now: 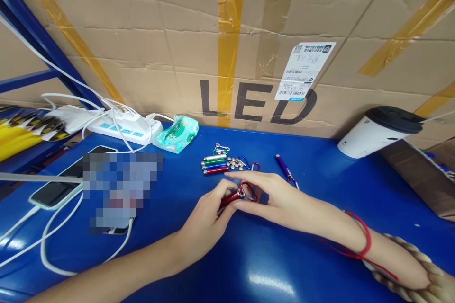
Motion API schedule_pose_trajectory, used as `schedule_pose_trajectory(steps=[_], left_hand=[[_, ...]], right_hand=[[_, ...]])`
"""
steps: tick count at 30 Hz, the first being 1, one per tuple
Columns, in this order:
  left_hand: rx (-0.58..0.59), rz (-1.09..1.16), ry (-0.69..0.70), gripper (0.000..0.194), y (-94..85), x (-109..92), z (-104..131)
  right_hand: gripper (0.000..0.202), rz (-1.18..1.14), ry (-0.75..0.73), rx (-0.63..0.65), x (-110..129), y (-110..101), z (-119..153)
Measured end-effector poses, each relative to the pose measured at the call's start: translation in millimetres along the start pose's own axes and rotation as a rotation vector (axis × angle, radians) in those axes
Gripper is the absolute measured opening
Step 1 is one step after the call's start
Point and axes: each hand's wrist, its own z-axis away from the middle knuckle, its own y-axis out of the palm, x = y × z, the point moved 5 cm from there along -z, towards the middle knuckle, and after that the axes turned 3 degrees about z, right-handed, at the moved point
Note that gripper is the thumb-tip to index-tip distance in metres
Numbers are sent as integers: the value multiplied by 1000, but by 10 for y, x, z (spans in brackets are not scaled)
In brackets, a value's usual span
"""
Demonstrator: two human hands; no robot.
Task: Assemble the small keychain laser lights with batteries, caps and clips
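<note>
Pinched in my left hand (202,222) is a slim red keychain flashlight (231,197), its metal end pointing right. A red carabiner (253,190) hangs from that end. My right hand (272,194) arches around the carabiner, index finger and thumb spread apart; whether its other fingers touch the clip is hidden. Just beyond lie several metal tubes in a row: silver (215,157), green (214,162), blue (214,167) and red (216,171). Small silver button cells (234,163) and loose carabiners (244,161) sit beside them. A purple penlight (283,167) with a clip rests farther right.
A cardboard box (159,57) stands along the back of the blue table (227,265). Left are a power strip (121,128), a tissue pack (177,135), a phone (60,189), white cables and a pixelated area. A lidded paper cup (373,135) stands at right.
</note>
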Motion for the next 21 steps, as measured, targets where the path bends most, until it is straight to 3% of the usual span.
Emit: schedule_pose_trajectory(steps=[4, 8, 11, 15, 18, 21], left_hand=[[-47, -61, -36, 7, -10, 36, 10], [-129, -185, -77, 26, -37, 85, 25], [-160, -235, -104, 29, -48, 107, 28], [-117, -253, -142, 26, -26, 126, 34], [-80, -278, -137, 25, -11, 120, 38], [-77, -314, -93, 21, -13, 83, 34]], right_hand=[[30, 21, 28, 5, -3, -16, -1], [24, 143, 92, -71, -38, -256, 12], [25, 352, 200, -110, -143, -476, 63], [20, 780, 395, -242, -313, -720, 166], [21, 948, 531, -194, -431, -735, 200], [21, 999, 565, -129, -485, -687, 186]])
